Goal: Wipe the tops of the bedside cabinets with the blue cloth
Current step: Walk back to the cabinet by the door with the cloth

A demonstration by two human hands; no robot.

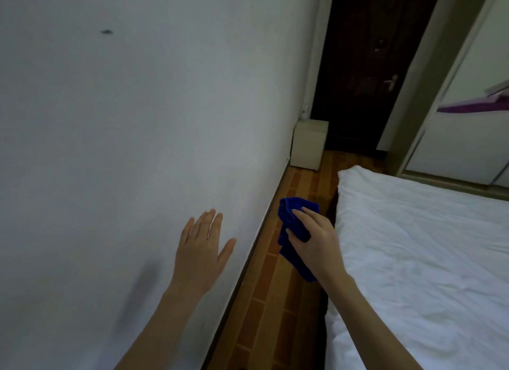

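- Grips the blue cloth (286, 211) in the right hand (314, 240), fingers on top and thumb curled against the near side, with the fabric bunched between them.
- Cloth held in the air over the strip of wooden floor (275, 300) between wall and bed, its loose end hanging down below the wrist, touching neither floor nor bed as far as can be seen.
- Left hand (199, 248) released, fingers straight and slightly spread, thumb out to the right, holding nothing, raised in front of the white wall (137, 121); contact with the wall not clear.
- Cream bedside cabinet (309, 145) far down the floor strip, standing against the wall just left of a dark door (366, 66), well apart from both hands and from the cloth.
- On the far-left corner of the cabinet top, a small pale object (303, 113), too small to make out.
- Bed (413, 245) on the right under a rumpled white sheet, its left edge just beside the right forearm.
- Pale metal handle (391, 83) on the right side of the door.
- Far right, a light wardrobe front (468, 138) with a purple reflection or item (468, 105) across it.
- Small dark mark (107, 32) high on the wall at the left.
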